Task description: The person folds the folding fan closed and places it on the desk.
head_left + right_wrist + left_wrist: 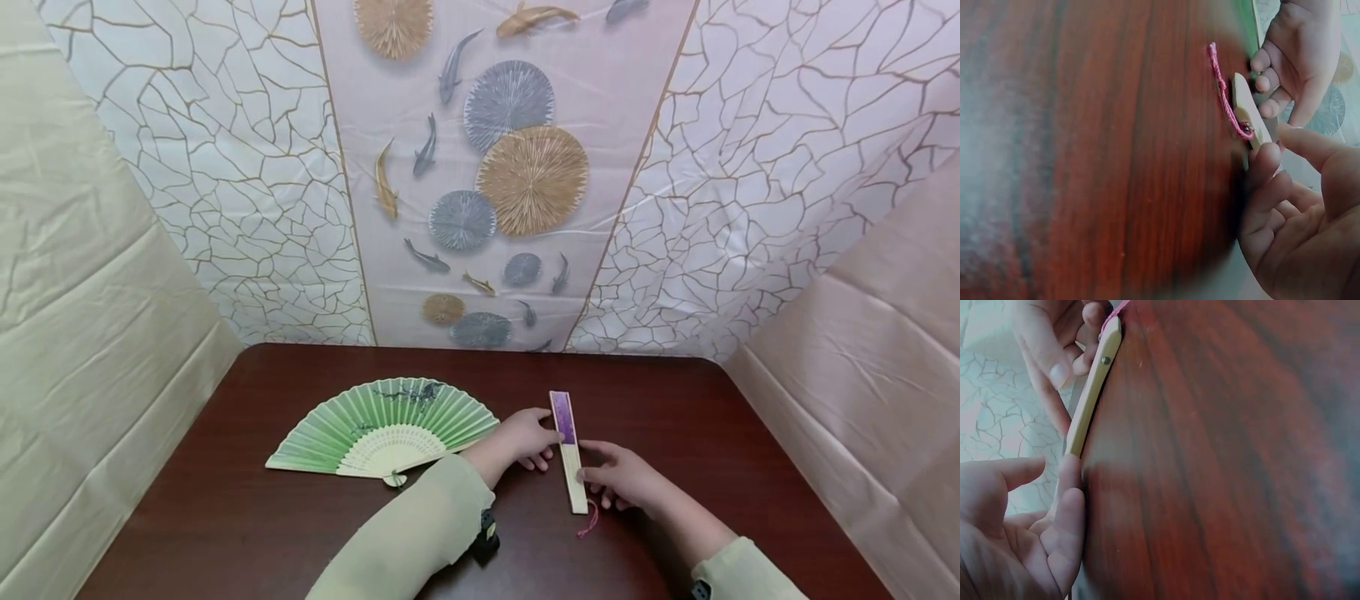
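A folded hand fan (568,467) with a purple section and pale wooden sticks lies on the dark table. My left hand (527,439) is at its left edge, with fingertips touching the side of the fan. In the left wrist view, that left hand (1029,531) has its thumb held apart from the fingers. On the other side, my right hand (624,477) touches the fan's right edge, thumb near the pale sticks. A pink cord (1225,94) hangs from the rivet end in the right wrist view. To the left lies a spread green fan (405,417).
The table (652,400) has a reddish-brown wood grain. Behind it hangs a patterned cloth (255,208) with fish and round leaves. Plain beige cloth (97,333) lines the left and right sides.
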The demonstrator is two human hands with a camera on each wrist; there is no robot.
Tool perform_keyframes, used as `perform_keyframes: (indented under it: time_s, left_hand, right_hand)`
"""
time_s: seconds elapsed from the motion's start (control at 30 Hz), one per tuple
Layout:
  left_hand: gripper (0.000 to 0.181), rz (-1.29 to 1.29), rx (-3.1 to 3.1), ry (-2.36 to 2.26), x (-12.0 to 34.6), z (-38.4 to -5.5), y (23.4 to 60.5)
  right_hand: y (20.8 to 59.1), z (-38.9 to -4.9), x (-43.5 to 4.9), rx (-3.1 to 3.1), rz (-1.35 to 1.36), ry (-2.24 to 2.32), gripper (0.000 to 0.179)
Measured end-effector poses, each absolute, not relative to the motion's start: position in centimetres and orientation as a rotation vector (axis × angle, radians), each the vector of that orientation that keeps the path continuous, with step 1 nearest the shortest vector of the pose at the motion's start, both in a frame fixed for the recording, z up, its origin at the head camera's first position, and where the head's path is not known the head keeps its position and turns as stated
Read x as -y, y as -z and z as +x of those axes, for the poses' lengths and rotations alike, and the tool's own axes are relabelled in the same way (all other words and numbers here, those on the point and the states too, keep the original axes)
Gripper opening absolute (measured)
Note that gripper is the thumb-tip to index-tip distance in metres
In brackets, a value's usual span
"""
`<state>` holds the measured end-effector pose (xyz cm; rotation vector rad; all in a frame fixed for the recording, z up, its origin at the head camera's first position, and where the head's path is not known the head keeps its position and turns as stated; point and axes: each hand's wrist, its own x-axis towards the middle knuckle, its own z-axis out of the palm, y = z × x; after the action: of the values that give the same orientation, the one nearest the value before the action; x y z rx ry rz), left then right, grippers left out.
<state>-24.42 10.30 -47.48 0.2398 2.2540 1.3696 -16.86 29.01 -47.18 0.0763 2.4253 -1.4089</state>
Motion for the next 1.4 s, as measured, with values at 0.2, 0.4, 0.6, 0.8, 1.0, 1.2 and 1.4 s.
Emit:
perform_keyframes:
  time_s: [0.2, 0.4, 0.6, 0.8, 1.0, 1.2, 1.4]
  left_hand:
    - [0.048, 0.298, -2.369, -1.322, -9.5, -24.0, 47.4]
    - [0.041, 0.412, -2.416, -1.35, -7.7, -22.6, 46.3]
    - [0.037, 0.498, -2.336, -1.441, -5.4, -21.3, 44.9]
    - [0.032, 0.6, -2.415, -1.4, -2.4, -20.6, 44.1]
    - [0.037, 0.727, -2.598, -1.263, 1.2, -19.8, 42.8]
    - [0.048, 0.806, -2.733, -1.12, 4.8, -19.0, 42.3]
    - [0.059, 0.918, -2.864, -0.896, 8.2, -18.2, 43.0]
  right_hand:
    - [47.2, -16.5, -28.4, -2.496, 0.097, 1.455, 0.058]
    - [46.9, -15.7, -27.6, -2.547, 0.168, 1.517, 0.05]
    - [46.4, -15.3, -26.9, -2.559, 0.172, 1.607, 0.05]
    - [46.1, -15.1, -25.9, -2.572, 0.126, 1.679, 0.045]
    - [45.9, -14.8, -25.2, -2.66, 0.079, 1.595, 0.044]
    - [45.2, -14.6, -24.7, -2.88, -0.094, 1.362, 0.048]
    - [45.0, -14.6, -24.1, -2.994, -0.354, 1.186, 0.047]
